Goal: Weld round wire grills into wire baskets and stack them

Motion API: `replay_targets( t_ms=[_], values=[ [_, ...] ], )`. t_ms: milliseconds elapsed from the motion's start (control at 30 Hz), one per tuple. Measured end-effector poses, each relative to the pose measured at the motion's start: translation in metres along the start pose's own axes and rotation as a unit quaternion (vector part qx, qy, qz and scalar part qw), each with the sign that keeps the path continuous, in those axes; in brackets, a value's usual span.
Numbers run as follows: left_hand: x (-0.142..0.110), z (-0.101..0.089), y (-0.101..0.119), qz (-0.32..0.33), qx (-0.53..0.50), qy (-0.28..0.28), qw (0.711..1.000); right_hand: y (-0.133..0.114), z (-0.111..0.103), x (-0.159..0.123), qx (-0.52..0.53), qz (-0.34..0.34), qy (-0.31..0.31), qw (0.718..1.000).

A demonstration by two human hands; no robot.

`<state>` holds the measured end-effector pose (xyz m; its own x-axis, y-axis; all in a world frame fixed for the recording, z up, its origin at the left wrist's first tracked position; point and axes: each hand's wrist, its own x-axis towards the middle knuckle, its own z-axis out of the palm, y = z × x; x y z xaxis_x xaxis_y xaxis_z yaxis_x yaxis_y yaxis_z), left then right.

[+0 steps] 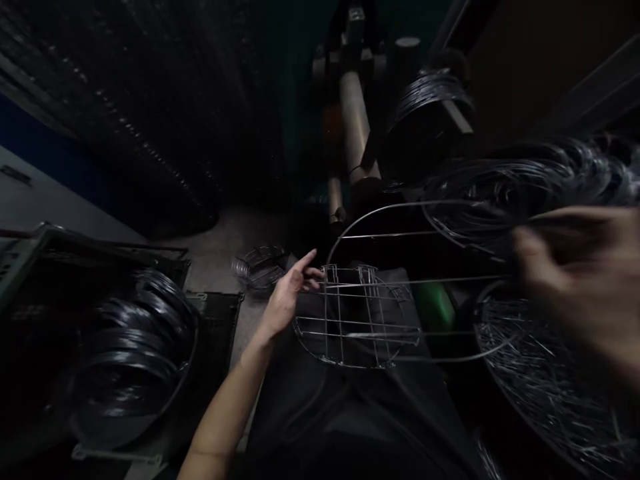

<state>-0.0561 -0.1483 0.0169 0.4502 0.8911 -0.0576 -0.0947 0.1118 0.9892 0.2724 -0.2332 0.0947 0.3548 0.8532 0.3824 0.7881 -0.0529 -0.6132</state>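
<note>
A round wire rack (pixel 400 281), a hoop crossed by straight rods, stretches across the middle toward the right. At its right edge, my right hand (pixel 585 280) is closed around the rim; motion blurs the fingers, and the hand hides that part of the rim. My left hand (pixel 286 300) is beside the rack's left edge, index finger stretched out and the others loosely bent; whether they touch the wire is unclear. Below, a smaller wire frame (pixel 343 343) with crossed rods and short upright parts lies on the dark cloth over my lap.
To the right are a tub of short cut wires (pixel 555 373) and a pile of wire rings (pixel 540 173). A green crate (pixel 30 260) is at the left, near a bundle of wire rings (pixel 145 333). Ahead is a machine with a metal bar (pixel 355 120). Another wire piece (pixel 260 267) lies behind my left hand.
</note>
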Motion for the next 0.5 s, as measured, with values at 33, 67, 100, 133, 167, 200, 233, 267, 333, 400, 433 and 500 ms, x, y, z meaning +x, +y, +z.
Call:
replay_targets(
  t_ms=[33,67,100,133,167,200,233,267,333,400,433,500],
  values=[
    [-0.004,-0.001,0.002,-0.004,-0.003,0.002,1.000,-0.004,0.016,-0.014,-0.002,0.027,0.010,1.000],
    [-0.008,-0.003,0.003,-0.012,0.001,0.012,1.000,-0.006,0.033,-0.026,0.001,0.055,0.003,0.998],
    [-0.011,-0.005,0.002,-0.024,0.016,0.027,0.999,-0.006,0.049,-0.034,0.009,0.075,-0.019,0.997],
    [-0.012,-0.008,0.000,-0.034,0.042,0.044,0.998,-0.005,0.063,-0.041,0.019,0.083,-0.049,0.995],
    [-0.013,-0.011,-0.004,-0.041,0.077,0.061,0.994,-0.003,0.074,-0.045,0.024,0.081,-0.075,0.994],
    [-0.013,-0.014,-0.008,-0.043,0.121,0.079,0.989,0.000,0.083,-0.048,0.022,0.076,-0.089,0.993],
    [-0.013,-0.015,-0.013,-0.042,0.171,0.096,0.980,0.003,0.089,-0.050,0.010,0.066,-0.094,0.993],
    [-0.012,-0.017,-0.019,-0.038,0.223,0.112,0.968,0.005,0.094,-0.051,-0.005,0.057,-0.100,0.993],
    [-0.010,-0.017,-0.028,-0.025,0.312,0.134,0.940,0.009,0.098,-0.052,-0.033,0.052,-0.112,0.992],
    [-0.008,-0.016,-0.034,-0.007,0.360,0.135,0.923,0.010,0.099,-0.053,-0.050,0.055,-0.117,0.990],
    [-0.007,-0.016,-0.036,0.003,0.371,0.128,0.920,0.011,0.100,-0.054,-0.055,0.056,-0.118,0.990],
    [-0.007,-0.015,-0.038,0.017,0.382,0.112,0.917,0.011,0.100,-0.057,-0.062,0.060,-0.114,0.990]
  ],
)
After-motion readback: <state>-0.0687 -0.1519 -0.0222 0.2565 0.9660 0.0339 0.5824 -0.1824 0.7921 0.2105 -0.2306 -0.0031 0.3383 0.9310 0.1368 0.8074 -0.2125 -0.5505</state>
